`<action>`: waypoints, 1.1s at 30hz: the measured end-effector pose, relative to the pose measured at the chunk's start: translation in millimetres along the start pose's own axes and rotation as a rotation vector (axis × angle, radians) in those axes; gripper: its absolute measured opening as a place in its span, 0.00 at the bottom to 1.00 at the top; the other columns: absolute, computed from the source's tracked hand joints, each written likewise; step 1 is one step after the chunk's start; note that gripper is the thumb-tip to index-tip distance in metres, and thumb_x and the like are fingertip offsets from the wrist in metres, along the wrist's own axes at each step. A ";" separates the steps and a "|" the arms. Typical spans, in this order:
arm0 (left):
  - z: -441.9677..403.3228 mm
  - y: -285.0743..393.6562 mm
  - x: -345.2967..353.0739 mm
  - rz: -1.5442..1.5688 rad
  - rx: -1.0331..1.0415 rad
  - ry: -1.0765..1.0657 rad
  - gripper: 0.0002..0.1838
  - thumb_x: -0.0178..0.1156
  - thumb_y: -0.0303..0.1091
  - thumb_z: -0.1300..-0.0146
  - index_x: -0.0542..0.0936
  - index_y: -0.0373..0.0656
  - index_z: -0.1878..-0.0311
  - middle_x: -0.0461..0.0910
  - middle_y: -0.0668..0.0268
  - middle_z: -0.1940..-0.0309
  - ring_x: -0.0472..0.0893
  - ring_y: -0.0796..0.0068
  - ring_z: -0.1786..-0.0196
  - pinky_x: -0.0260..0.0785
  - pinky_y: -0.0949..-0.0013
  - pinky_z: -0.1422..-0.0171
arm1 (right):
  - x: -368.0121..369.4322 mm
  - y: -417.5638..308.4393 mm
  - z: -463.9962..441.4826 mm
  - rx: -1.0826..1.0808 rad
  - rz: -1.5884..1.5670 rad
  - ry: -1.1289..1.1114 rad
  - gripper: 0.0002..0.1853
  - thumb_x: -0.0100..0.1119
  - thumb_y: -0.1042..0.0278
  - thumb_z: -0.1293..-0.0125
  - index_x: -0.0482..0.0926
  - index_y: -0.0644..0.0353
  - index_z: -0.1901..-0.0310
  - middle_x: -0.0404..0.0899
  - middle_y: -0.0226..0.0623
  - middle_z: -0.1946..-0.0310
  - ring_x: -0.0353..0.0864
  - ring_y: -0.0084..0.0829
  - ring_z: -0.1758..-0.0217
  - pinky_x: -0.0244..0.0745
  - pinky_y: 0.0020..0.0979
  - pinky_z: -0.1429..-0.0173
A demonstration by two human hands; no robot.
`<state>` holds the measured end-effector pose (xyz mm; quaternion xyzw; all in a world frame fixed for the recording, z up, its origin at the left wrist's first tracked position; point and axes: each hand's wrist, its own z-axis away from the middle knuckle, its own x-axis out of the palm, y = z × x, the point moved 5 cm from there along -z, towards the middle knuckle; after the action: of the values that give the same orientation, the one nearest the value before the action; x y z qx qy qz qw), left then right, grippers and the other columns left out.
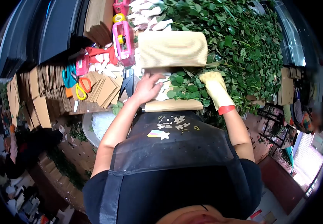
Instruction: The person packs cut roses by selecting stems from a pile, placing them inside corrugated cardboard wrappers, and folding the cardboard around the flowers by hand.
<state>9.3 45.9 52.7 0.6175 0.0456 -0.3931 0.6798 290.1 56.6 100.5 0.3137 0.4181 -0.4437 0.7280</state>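
A sheet of ribbed tan cardboard [172, 49] curls up at its far end, and its near edge lies by the apron. On it rest white-wrapped flower heads [163, 91] at the left and green leafy stems [187, 85] at the right. My bare left hand [148, 87] lies over the white-wrapped heads, its fingers spread. My right hand [213, 83], in a pale yellow glove with a red band at the wrist, has its fingers curled at the right side of the stems; what it holds, if anything, is hidden.
Leafy stems [243, 56] are heaped at the right. Left are a pink tape dispenser [123, 43], orange-and-yellow-handled scissors [83, 88], teal-handled scissors [69, 76] and cardboard pieces [103, 89]. A round tub [90, 128] with white material stands below the table's edge. Another person's arm shows far left.
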 end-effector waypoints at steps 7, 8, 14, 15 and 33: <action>-2.3 -7.9 0.6 -0.053 0.123 0.037 0.24 0.58 0.39 0.24 0.74 0.52 0.26 0.64 0.36 0.28 0.61 0.33 0.22 0.59 0.46 0.18 | -58.6 44.7 28.0 0.036 -0.538 0.020 0.18 0.60 0.68 0.27 0.84 0.56 0.37 0.87 0.49 0.44 0.87 0.50 0.42 0.81 0.46 0.34; -4.1 -2.2 -1.5 -0.153 0.177 0.017 0.25 0.59 0.38 0.25 0.73 0.52 0.26 0.65 0.37 0.30 0.64 0.34 0.24 0.62 0.45 0.20 | -77.3 55.8 28.5 0.107 -0.602 0.041 0.17 0.59 0.67 0.25 0.84 0.55 0.37 0.87 0.47 0.43 0.87 0.49 0.41 0.82 0.45 0.34; -6.5 -11.1 -0.9 -0.130 0.143 0.034 0.25 0.65 0.40 0.28 0.76 0.47 0.31 0.81 0.42 0.45 0.79 0.37 0.39 0.73 0.44 0.35 | -99.7 118.1 -68.9 0.306 0.004 0.705 0.18 0.59 0.64 0.24 0.81 0.52 0.35 0.82 0.42 0.35 0.83 0.41 0.34 0.77 0.40 0.27; -6.2 -7.2 -3.7 -0.120 0.211 0.098 0.25 0.66 0.39 0.30 0.77 0.47 0.31 0.83 0.45 0.48 0.80 0.38 0.41 0.74 0.45 0.37 | -95.1 112.5 -75.2 0.314 0.062 0.634 0.21 0.61 0.66 0.26 0.78 0.53 0.33 0.78 0.42 0.31 0.77 0.41 0.27 0.68 0.42 0.21; -15.6 -35.0 21.8 0.146 0.054 0.544 0.19 0.77 0.43 0.38 0.87 0.40 0.51 0.86 0.53 0.64 0.85 0.53 0.65 0.79 0.54 0.57 | -99.9 79.9 98.4 0.010 -0.996 0.804 0.13 0.63 0.75 0.26 0.87 0.57 0.43 0.89 0.38 0.43 0.87 0.36 0.38 0.81 0.37 0.32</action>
<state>10.1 51.7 9.0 0.7198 0.1714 -0.1637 0.6525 369.5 46.3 240.6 0.2270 0.7520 -0.5785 0.2196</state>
